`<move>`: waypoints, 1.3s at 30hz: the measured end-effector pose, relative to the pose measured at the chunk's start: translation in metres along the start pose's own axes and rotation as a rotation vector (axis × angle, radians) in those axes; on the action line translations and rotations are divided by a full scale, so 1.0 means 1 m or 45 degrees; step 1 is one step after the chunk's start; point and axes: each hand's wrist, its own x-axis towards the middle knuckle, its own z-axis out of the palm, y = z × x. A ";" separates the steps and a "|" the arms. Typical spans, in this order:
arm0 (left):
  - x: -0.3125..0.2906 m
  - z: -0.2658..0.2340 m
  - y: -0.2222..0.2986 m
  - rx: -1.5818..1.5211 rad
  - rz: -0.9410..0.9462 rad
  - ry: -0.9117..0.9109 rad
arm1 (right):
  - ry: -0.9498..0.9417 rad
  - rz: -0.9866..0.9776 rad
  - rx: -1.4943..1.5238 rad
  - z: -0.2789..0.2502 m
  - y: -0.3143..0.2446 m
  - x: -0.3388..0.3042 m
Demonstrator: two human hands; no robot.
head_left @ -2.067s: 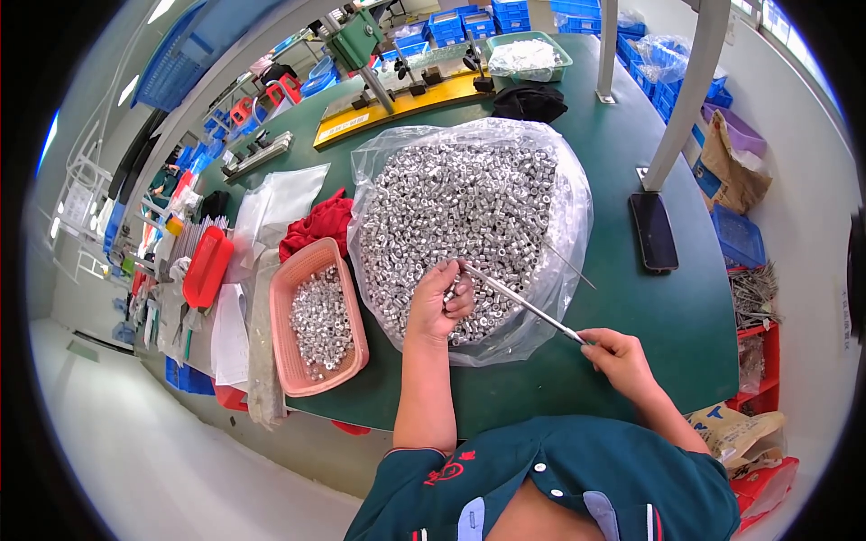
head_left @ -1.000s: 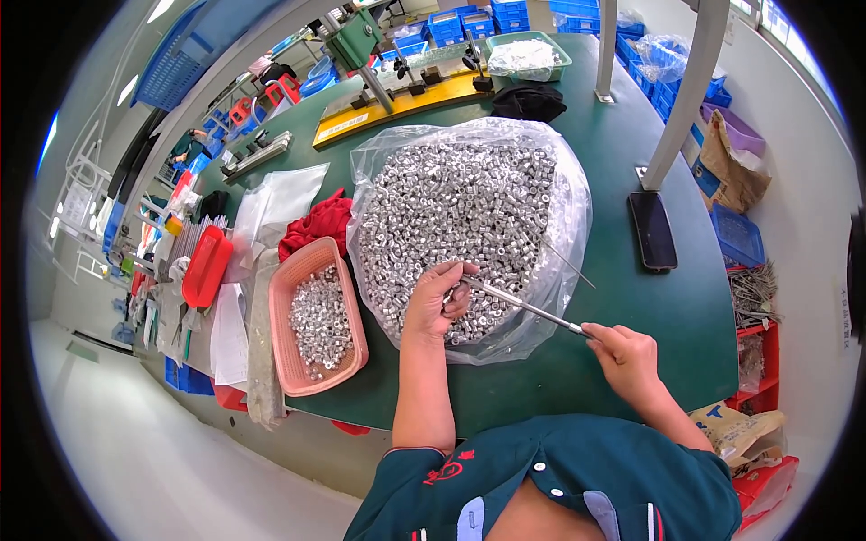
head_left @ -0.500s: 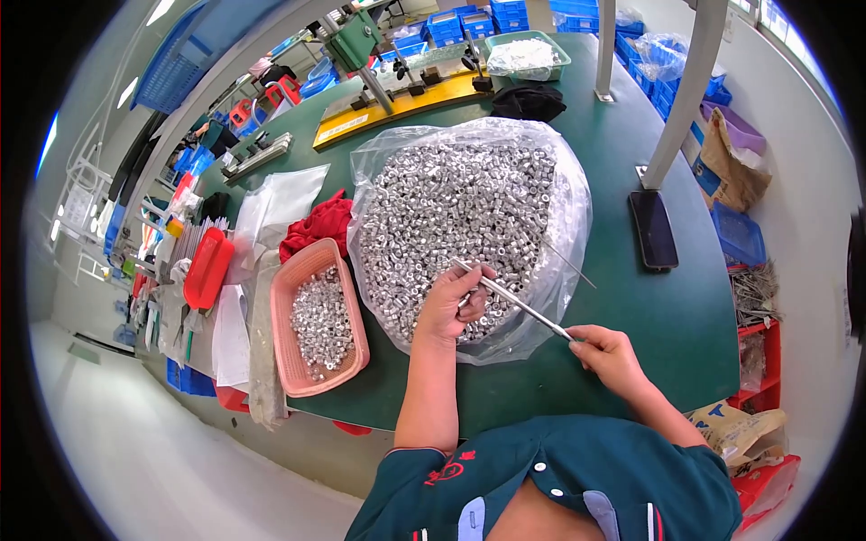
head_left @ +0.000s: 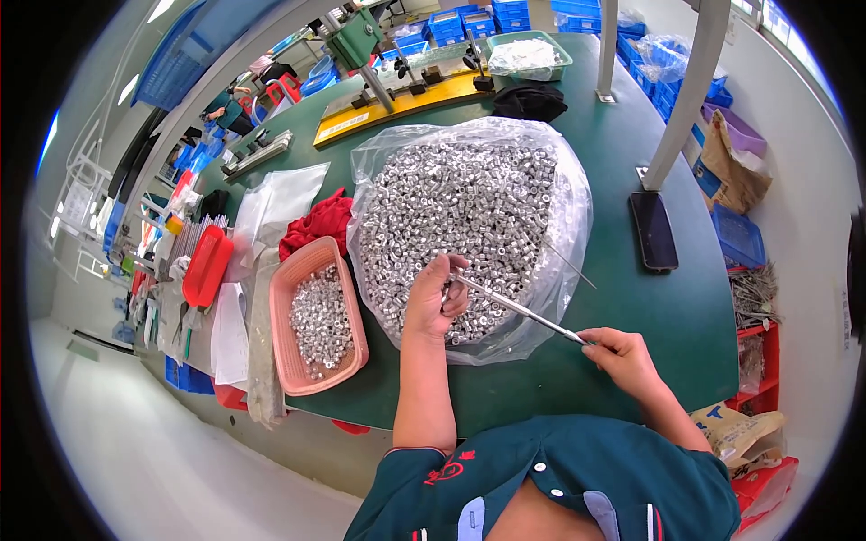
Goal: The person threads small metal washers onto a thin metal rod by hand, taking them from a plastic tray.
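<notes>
A thin metal rod (head_left: 532,315) slants over the near right side of a clear plastic bag (head_left: 572,194) heaped with small silvery metal rings (head_left: 460,207). My right hand (head_left: 622,359) pinches its lower right end. Toward that hand the rod looks thicker, as if rings were threaded on it; the other part is thin. My left hand (head_left: 435,296) is closed at the rod's upper left end, above the heap. Silvery bits show between its curled fingers, and they look like the same rings. A second thin rod (head_left: 570,263) lies across the bag's right side.
Left of the bag stands a pink basket (head_left: 281,335) with more rings, beside a red cloth (head_left: 317,225). A phone (head_left: 652,230) and a grey post (head_left: 683,99) are at the right. Behind the bag are a black cloth (head_left: 530,103) and a yellow-based fixture (head_left: 397,106).
My left hand has shifted left and slightly up, and my right hand a little to the right. More of the rod's thin part shows. In the background, a person has come into view.
</notes>
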 end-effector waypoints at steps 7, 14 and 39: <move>0.003 0.005 -0.002 0.501 0.014 0.149 | 0.197 -0.364 -0.440 -0.003 -0.011 -0.001; 0.002 0.007 0.000 0.595 0.079 0.140 | 0.199 -0.350 -0.378 0.004 0.005 0.003; 0.003 0.005 -0.004 0.240 0.235 0.285 | 0.029 -0.109 -0.099 0.010 -0.001 0.000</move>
